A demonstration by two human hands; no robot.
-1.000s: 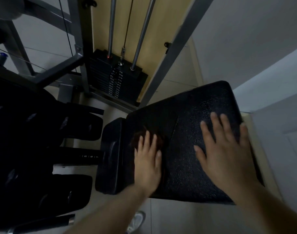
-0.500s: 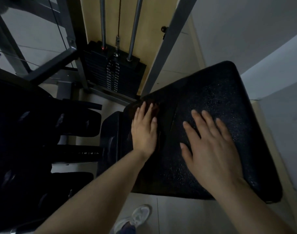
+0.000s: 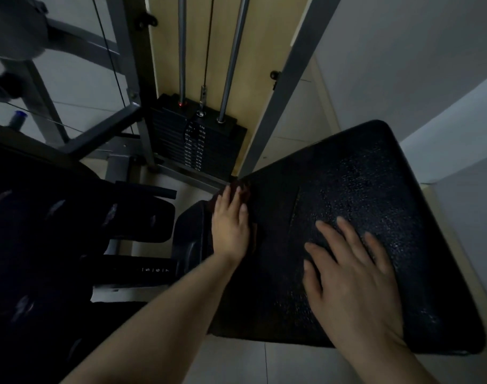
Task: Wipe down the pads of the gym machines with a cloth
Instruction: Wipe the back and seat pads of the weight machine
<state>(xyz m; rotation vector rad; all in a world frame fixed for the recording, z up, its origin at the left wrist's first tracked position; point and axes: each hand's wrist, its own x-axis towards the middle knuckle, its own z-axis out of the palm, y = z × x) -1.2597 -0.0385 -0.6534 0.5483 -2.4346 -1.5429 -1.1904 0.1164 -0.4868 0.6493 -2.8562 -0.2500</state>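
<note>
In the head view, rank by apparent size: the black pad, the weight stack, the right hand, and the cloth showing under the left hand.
1. black pad
2. right hand, though it looks enlarged by being near the camera
3. weight stack
4. cloth, mostly hidden beneath the left hand

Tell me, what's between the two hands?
Just bare black pad, head view. Left hand presses the dark cloth; right hand lies flat.

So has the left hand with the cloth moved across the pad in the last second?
Yes. The left hand has pushed the cloth away from the person, up to the pad's far left corner.
</note>
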